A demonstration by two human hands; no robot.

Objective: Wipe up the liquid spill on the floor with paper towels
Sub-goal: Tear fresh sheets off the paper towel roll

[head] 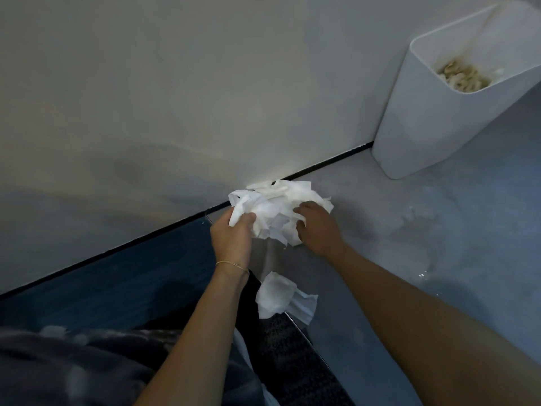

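A crumpled bunch of white paper towels [275, 209] lies near the foot of the wall, gathered between both hands. My left hand [232, 234] grips its left side with thumb and fingers closed on the paper. My right hand [317, 227] presses and clutches its right side. A second crumpled paper towel [282, 297] lies loose on the floor nearer to me, below my left wrist. Wet sheen and droplets of the spill [421, 230] spread over the grey floor to the right of my hands.
A white bin [433, 121] with yellowish waste inside stands at the right against the white wall [175, 98]. A dark blue floor strip [131, 273] runs along the wall on the left. My patterned clothing [73, 367] fills the lower left.
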